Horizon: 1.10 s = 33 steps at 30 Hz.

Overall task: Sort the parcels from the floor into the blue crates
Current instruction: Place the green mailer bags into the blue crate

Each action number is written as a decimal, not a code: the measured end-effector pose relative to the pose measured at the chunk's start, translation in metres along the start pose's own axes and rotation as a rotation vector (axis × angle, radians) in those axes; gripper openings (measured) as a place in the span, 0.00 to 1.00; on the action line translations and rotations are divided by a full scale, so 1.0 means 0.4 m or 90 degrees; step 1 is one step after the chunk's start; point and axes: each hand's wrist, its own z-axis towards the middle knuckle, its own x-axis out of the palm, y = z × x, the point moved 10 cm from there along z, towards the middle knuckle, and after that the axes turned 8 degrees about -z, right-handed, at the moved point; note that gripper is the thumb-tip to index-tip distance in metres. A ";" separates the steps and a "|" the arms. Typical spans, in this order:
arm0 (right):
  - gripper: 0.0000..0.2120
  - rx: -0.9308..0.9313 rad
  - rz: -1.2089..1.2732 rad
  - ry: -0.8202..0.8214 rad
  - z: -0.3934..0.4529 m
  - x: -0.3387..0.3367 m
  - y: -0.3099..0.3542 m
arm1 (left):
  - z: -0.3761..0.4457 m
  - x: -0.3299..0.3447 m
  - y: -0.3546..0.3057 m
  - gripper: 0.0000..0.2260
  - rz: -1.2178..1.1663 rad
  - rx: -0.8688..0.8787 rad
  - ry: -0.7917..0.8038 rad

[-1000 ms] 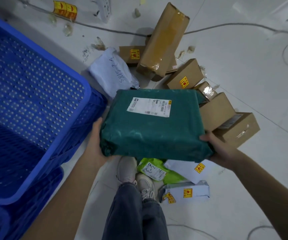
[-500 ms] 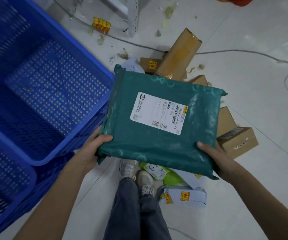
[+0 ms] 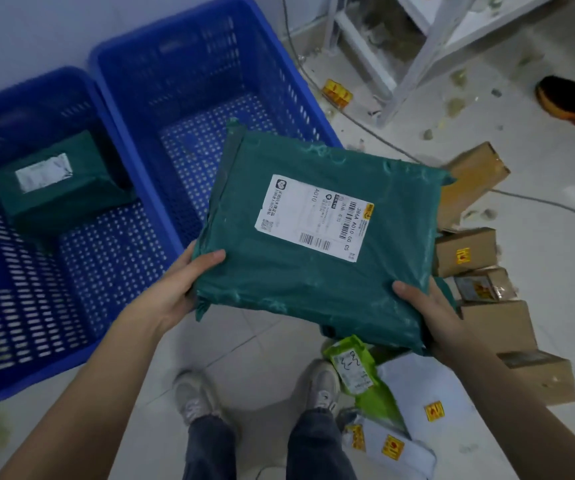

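Both hands hold the green parcel (image 3: 317, 244) by its near edge. Left hand (image 3: 182, 285) pinches the near-left corner, thumb on top; right hand (image 3: 431, 313) pinches the near-right corner, thumb on top. Fingers beneath not visible. Parcel is in the air, label up, far-left corner over the right blue crate (image 3: 210, 74), the rest over the floor.

Risks, as judged:
- Slick poly wrap, held only at one edge; far side unsupported. Could sag and slip out of the thumbs.
- Released from here, it may catch the crate's rim and tip back onto the floor.
- Green mailer (image 3: 352, 368) and white mailers (image 3: 417, 396) lie just beside the right shoe (image 3: 320, 386); a step could trample them.

Left blue crate (image 3: 37, 306) holds one dark green parcel (image 3: 57, 188). Brown boxes (image 3: 466, 251) sit on the floor at right.

Unclear: label print too small to read, so which crate is correct cannot be told. Parcel hides part of the right crate's floor and some boxes. Another person's shoe (image 3: 573, 102) is cut off at frame edge.
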 end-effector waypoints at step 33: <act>0.28 0.056 -0.205 0.174 0.400 1.208 0.128 | -0.172 -1.081 -0.218 0.20 -0.402 0.081 -0.340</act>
